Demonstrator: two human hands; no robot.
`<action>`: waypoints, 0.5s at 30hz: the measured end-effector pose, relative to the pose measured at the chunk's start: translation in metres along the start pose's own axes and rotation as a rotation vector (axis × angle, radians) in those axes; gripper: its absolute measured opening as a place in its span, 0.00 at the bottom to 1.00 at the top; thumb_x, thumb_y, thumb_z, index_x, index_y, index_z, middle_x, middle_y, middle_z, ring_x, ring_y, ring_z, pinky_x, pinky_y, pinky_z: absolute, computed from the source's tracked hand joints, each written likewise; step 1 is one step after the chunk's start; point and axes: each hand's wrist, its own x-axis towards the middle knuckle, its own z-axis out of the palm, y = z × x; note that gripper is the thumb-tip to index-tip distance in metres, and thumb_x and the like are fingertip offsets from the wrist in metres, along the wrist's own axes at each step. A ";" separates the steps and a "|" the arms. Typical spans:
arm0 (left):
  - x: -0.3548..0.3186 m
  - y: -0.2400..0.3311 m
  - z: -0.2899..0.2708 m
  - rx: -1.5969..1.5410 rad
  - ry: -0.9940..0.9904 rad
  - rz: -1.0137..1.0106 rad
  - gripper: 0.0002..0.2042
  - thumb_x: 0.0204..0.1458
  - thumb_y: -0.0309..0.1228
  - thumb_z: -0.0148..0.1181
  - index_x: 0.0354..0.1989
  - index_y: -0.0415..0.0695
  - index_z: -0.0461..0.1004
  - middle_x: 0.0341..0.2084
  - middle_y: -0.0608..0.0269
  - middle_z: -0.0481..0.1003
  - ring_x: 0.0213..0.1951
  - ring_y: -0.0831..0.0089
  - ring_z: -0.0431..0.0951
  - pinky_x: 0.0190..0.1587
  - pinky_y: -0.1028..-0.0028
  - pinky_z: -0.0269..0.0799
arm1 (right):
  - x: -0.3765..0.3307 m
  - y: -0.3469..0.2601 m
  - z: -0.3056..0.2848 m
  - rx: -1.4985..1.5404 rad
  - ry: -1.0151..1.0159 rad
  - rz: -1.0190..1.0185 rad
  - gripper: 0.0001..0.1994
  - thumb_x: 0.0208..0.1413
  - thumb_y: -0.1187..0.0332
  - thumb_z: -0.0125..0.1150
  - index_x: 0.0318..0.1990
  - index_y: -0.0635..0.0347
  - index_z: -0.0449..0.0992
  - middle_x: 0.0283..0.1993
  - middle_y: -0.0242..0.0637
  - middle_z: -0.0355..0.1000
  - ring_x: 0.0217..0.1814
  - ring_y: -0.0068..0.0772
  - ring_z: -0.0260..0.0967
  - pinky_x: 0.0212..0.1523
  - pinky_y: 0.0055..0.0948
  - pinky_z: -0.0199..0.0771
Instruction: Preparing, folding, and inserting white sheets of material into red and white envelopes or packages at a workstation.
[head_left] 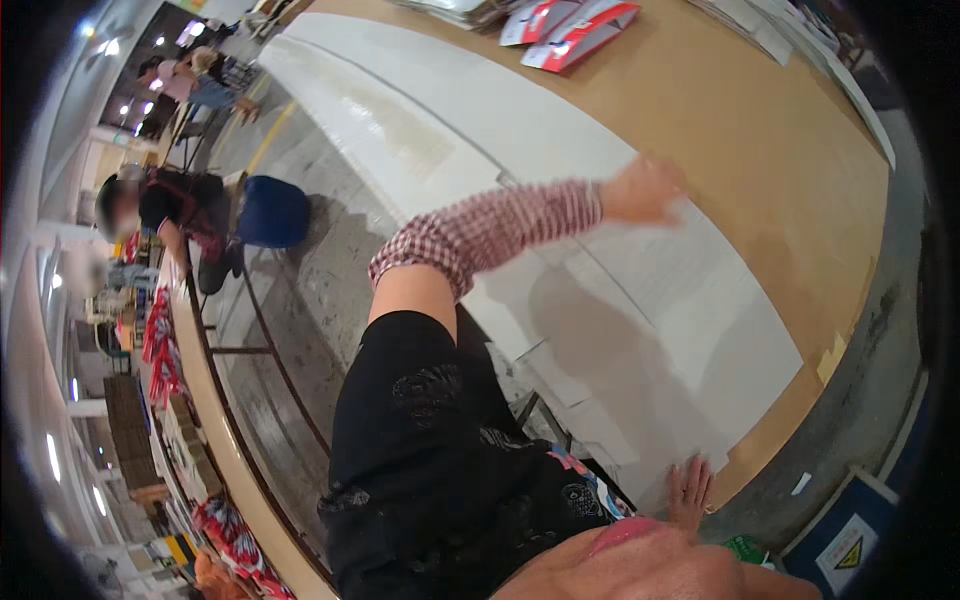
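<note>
My left hand [645, 190], reached out in a red-and-white checked sleeve cover [500, 230], is over the edge between a long white sheet [700, 320] and a brown board [770, 190]. Its fingers are smeared by motion, so their pose cannot be told. Close to the near corner of the white sheet, my right hand [690, 490] lies flat with fingers spread, palm hidden. The white sheets overlap, with seams running between them. A shiny, clear-looking patch [385, 120] shows on the far part.
Red-and-white packets [580, 35] and a paper stack [455, 10] lie at the far edge. More sheets [750, 30] rest at top right. A blue bin [273, 212] stands on the floor at left, beside a co-worker [180, 215]. A long bench [240, 460] carries red packets.
</note>
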 end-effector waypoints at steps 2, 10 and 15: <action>-0.027 0.072 -0.038 0.011 -0.291 0.078 0.22 0.47 0.53 0.54 0.47 0.55 0.70 0.43 0.61 0.70 0.50 0.64 0.66 0.52 0.56 0.58 | 0.002 -0.006 -0.012 0.111 -0.005 -0.021 0.45 0.32 0.58 0.70 0.62 0.53 0.56 0.68 0.49 0.44 0.70 0.56 0.39 0.65 0.55 0.40; -0.113 0.160 -0.100 -0.335 -0.402 -0.106 0.24 0.54 0.46 0.49 0.58 0.54 0.61 0.54 0.58 0.63 0.59 0.60 0.58 0.59 0.53 0.52 | -0.005 0.028 0.022 0.000 0.221 -0.167 0.24 0.42 0.74 0.58 0.52 0.59 0.69 0.60 0.46 0.61 0.64 0.49 0.54 0.63 0.48 0.50; -0.106 0.189 -0.079 -0.343 -0.334 0.007 0.24 0.56 0.42 0.43 0.62 0.52 0.54 0.61 0.58 0.54 0.63 0.58 0.52 0.64 0.52 0.43 | -0.052 0.043 0.017 0.250 0.583 0.009 0.15 0.51 0.73 0.50 0.47 0.62 0.73 0.52 0.45 0.69 0.58 0.47 0.62 0.60 0.44 0.56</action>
